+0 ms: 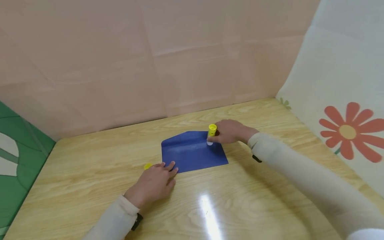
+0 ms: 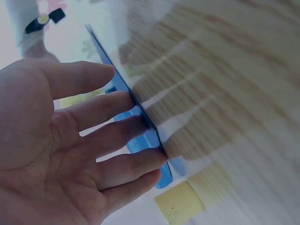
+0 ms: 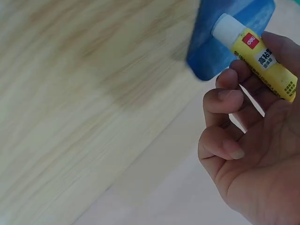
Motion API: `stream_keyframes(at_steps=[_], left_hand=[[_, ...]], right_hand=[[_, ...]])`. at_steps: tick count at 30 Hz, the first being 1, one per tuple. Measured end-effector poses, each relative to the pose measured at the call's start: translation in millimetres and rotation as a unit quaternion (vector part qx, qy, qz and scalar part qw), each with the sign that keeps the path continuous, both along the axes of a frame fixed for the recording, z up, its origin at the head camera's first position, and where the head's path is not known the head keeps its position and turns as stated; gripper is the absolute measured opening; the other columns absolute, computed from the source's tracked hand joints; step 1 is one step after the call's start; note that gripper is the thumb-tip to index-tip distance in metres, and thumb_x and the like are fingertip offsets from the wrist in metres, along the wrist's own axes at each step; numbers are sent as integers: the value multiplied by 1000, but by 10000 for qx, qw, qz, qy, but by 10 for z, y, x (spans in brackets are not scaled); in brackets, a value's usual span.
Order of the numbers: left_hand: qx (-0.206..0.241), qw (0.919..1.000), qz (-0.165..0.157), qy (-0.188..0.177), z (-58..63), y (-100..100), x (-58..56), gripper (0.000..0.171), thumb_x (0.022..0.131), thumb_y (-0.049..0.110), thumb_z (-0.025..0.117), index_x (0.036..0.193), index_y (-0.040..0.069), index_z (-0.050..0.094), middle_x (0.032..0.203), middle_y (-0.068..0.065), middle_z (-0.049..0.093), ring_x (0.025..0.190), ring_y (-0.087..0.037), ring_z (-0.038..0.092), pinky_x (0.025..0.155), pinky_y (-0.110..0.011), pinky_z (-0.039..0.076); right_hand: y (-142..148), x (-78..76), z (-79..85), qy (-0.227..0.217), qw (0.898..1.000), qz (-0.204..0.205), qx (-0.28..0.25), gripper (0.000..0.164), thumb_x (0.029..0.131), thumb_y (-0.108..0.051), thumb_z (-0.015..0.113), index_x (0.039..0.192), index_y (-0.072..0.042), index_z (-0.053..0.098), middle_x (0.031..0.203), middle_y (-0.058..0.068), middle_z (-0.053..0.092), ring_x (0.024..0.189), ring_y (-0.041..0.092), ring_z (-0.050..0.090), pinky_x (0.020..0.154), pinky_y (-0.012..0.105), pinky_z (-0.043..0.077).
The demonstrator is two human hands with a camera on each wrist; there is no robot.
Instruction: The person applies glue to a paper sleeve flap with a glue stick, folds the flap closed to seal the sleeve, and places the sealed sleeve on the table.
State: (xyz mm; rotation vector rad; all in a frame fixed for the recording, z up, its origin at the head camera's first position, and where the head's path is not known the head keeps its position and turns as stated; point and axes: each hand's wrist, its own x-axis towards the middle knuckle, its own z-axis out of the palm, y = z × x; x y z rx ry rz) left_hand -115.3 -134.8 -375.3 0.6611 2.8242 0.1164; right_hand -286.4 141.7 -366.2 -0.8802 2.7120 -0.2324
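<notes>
A blue envelope (image 1: 192, 156) lies on the wooden table, its flap unfolded toward the back, with a pale smear along the fold. My right hand (image 1: 231, 131) grips a yellow glue stick (image 3: 265, 63) upright, its white end down at the flap's right side. The right wrist view shows thumb and fingers around the labelled barrel. My left hand (image 1: 157, 181) rests with spread, straight fingers on the envelope's near left corner; in the left wrist view its fingertips (image 2: 157, 159) touch the edge. Just beyond that hand sits a yellow cap (image 2: 179, 204), partly hidden in the head view.
The wood-grain table (image 1: 90, 186) runs back to a pinkish sheet (image 1: 180, 60) hung behind it. A white sheet with a red flower (image 1: 348, 131) hangs at the right, and a green patterned cloth (image 1: 27, 150) is at the left edge.
</notes>
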Motion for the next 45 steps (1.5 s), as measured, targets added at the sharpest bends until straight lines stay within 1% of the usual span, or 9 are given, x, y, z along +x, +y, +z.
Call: stream_keyframes(at_steps=[5, 9, 14, 17, 23, 29, 38, 42, 45], left_hand=[[294, 9995, -33, 126, -10, -36, -69, 39, 101, 26, 56, 136, 10, 61, 148, -11, 52, 133, -38, 53, 114, -48, 41], [523, 9979, -152, 337, -12, -45, -113, 32, 99, 23, 60, 126, 10, 70, 140, -12, 61, 127, -33, 60, 110, -49, 45], [538, 9985, -51, 12, -6, -18, -65, 32, 100, 24, 59, 128, 11, 69, 145, -14, 56, 134, -40, 52, 110, -52, 43], [486, 9988, 25, -56, -7, -11, -29, 34, 101, 25, 57, 131, 13, 66, 149, -12, 52, 138, -42, 47, 112, -53, 41], [365, 9993, -109, -26, -10, -10, -15, 37, 102, 26, 55, 135, 11, 63, 150, -13, 50, 140, -42, 45, 115, -52, 38], [355, 9993, -113, -30, -20, -2, -36, 36, 101, 26, 56, 134, 12, 64, 149, -12, 52, 138, -44, 46, 113, -54, 40], [354, 9992, -181, -53, -46, 43, -82, 36, 101, 27, 56, 134, 14, 65, 148, -11, 53, 137, -43, 48, 112, -53, 42], [422, 9989, -66, -181, -35, 58, -109, 36, 102, 27, 56, 134, 15, 64, 150, -9, 52, 139, -42, 46, 112, -55, 41], [554, 9979, 30, -330, -37, 66, -119, 36, 102, 26, 56, 134, 15, 64, 151, -9, 50, 141, -42, 42, 114, -55, 39]], right_hand=[[143, 25, -40, 328, 9993, -162, -25, 41, 92, -53, 60, 73, -16, 56, 64, -3, 50, 58, 14, 46, 54, 27, 35], [146, 136, -120, 1015, 9944, -268, -143, 43, 90, -54, 62, 70, -18, 54, 63, -3, 51, 56, 13, 48, 50, 27, 36], [197, 337, -211, 2103, 9729, -512, -818, 43, 89, -55, 63, 73, -16, 57, 68, -1, 57, 57, 13, 52, 49, 27, 41], [245, 421, -202, 2396, 9589, -634, -1384, 40, 90, -56, 62, 84, -16, 63, 73, -3, 60, 58, 11, 51, 51, 27, 42], [340, 508, -190, 1865, 9482, -687, -2477, 33, 93, -48, 64, 106, -19, 70, 82, -7, 68, 60, 8, 52, 56, 25, 44], [411, 528, -232, 1378, 9353, 144, -3256, 18, 91, -29, 72, 108, -24, 66, 78, -10, 64, 59, 6, 51, 53, 23, 44], [546, 510, -268, -553, 9375, 849, -3330, 22, 89, -26, 76, 107, -31, 64, 92, -6, 68, 68, 11, 61, 57, 25, 53], [558, 512, -282, -984, 9328, 1071, -3296, 21, 88, -25, 76, 105, -29, 65, 95, -6, 68, 74, 13, 62, 61, 26, 54], [538, 551, -288, -1211, 9213, 1169, -3504, 21, 87, -20, 77, 105, -26, 66, 94, -3, 67, 75, 13, 60, 62, 25, 53]])
